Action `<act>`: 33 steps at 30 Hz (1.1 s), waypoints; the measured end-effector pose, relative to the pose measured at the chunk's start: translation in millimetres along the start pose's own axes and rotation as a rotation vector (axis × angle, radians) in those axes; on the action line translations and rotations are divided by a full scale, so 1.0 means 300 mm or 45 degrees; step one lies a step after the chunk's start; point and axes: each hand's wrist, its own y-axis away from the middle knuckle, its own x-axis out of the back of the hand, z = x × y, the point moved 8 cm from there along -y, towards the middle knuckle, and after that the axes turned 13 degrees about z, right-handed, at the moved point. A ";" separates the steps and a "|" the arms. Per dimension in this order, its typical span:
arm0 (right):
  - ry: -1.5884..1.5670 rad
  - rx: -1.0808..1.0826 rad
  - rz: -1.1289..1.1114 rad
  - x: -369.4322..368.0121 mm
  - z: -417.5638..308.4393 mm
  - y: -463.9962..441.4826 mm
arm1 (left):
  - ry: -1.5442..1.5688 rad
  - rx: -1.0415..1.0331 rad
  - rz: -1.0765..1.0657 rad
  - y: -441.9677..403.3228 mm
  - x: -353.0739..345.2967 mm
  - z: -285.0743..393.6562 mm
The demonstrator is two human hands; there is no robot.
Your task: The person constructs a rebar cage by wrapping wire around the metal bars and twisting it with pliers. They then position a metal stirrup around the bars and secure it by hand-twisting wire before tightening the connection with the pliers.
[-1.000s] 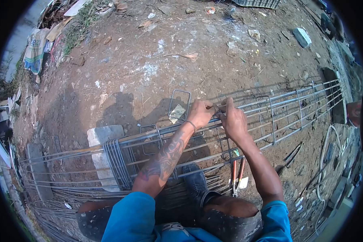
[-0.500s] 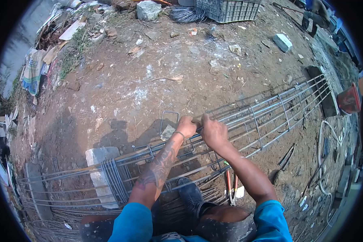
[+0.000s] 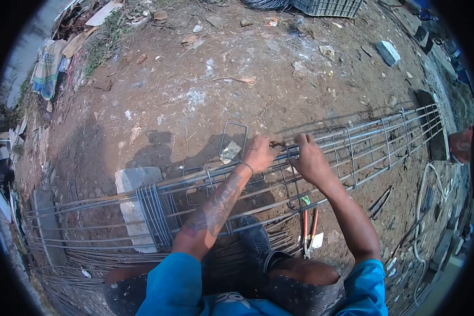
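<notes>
A long cage of steel reinforcing bars (image 3: 332, 143) with square stirrups (image 3: 351, 158) runs across in front of me. My left hand (image 3: 260, 152) is closed at the cage's upper edge, and a dark, thin piece like tie wire (image 3: 277, 144) sticks out of its fingers. Just to the right, my right hand (image 3: 309, 159) has its fingers bent at the upper bars beside a stirrup; what they pinch is hidden. A loose stirrup (image 3: 226, 138) stands beyond my left hand. More stirrups (image 3: 152, 216) are bunched at the left. Red-handled pliers (image 3: 309, 231) lie below the cage.
A pale block (image 3: 138, 181) and a dark block (image 3: 436, 138) support the cage. Dark pincers (image 3: 380, 203) lie on the dirt at the right, near a pale hose (image 3: 421, 210). A plastic crate (image 3: 329, 6) stands at the far side. Loose bars (image 3: 116, 263) lie by my feet.
My hands have drawn slightly apart, and the dark piece at my left fingers shows more clearly. The view has shifted, so the cage and ground sit differently in it.
</notes>
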 end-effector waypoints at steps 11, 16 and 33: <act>-0.522 -0.484 -0.727 -0.007 0.065 -0.031 | 0.053 0.012 -0.022 -0.005 -0.013 0.003; -1.205 -1.069 -0.682 -0.061 0.130 -0.015 | -0.068 0.009 -0.050 0.006 0.007 0.050; 0.095 -0.453 0.540 -0.078 0.005 0.114 | 0.213 0.247 -0.187 -0.021 -0.028 -0.047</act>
